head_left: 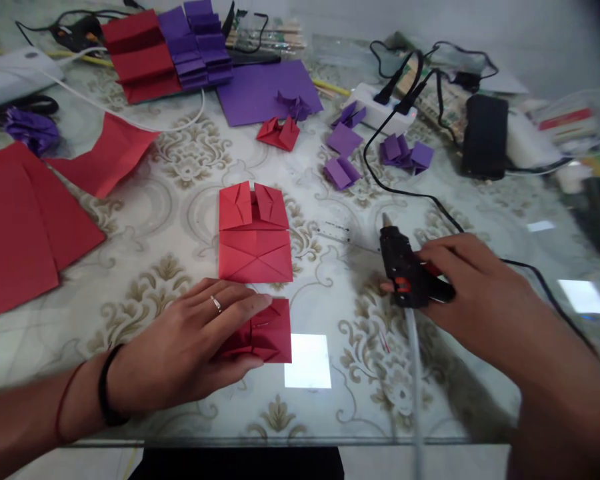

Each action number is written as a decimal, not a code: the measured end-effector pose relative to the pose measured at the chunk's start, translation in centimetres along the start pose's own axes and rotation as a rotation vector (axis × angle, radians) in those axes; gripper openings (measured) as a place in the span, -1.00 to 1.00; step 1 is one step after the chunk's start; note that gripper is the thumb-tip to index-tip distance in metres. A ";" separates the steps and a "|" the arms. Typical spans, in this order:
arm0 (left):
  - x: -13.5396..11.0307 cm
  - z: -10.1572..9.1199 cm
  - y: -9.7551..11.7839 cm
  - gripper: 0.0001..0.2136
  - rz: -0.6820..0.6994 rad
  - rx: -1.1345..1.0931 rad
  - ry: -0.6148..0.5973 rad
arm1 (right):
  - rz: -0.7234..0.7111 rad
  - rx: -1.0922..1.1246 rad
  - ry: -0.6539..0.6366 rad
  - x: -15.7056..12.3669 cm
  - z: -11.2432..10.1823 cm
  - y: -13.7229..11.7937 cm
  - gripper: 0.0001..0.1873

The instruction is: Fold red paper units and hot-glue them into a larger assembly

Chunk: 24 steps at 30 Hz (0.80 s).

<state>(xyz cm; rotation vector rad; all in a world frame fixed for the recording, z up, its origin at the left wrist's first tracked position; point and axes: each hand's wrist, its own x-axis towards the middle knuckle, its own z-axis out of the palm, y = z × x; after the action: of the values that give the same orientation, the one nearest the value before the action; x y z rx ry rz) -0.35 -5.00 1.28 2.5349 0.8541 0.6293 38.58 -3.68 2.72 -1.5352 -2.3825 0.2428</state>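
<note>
1. Head view: the left hand (190, 343) lies over a folded red paper (279, 333) in the lower centre of the frame, probably to keep it flat and steady on the table (325, 297). Its four fingers lie close together; the thumb is spread from the index finger, toward the paper's lower edge.
2. Right of centre, the right hand (465, 273) has its fingers curled round the handle of a black glue gun (401, 260); one fingertip (387, 287) shows beside the orange trigger (403, 285). This hold seems to put the trigger within reach and the nozzle (387, 221) clear of the skin.
3. The gun's long axis runs nearly up and down the frame, nozzle pointing up and slightly left. A pale stick (414, 373) trails from its rear to the bottom edge.
4. The folded red paper's seam runs up and down the frame; its left part is covered, so I cannot tell its long axis.
5. Just above lies a two-part red piece (255, 257), lengthwise up the frame, apparently kept within reach.
</note>
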 end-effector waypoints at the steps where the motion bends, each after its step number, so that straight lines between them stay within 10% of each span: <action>1: 0.0 0.0 0.0 -0.59 0.010 0.000 -0.009 | 0.031 -0.075 -0.008 0.0 0.0 0.6 -0.90; 9: 0.0 -0.3 0.1 -0.72 0.028 -0.014 -0.082 | -0.008 -0.163 0.078 0.3 -1.4 -3.2 -0.74; 15: 0.2 -0.4 0.1 -0.72 0.063 -0.027 -0.048 | -0.450 0.198 -0.162 2.7 1.2 -10.7 -0.62; 24: 0.5 -0.6 0.1 -0.75 0.058 -0.062 -0.055 | -0.484 0.183 -0.211 2.0 3.6 -10.5 -0.57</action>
<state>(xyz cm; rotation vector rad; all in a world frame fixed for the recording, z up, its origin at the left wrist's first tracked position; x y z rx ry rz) -0.25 -4.63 2.01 2.5167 0.7337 0.5916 27.57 -6.21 2.79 -0.8539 -2.7152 0.5141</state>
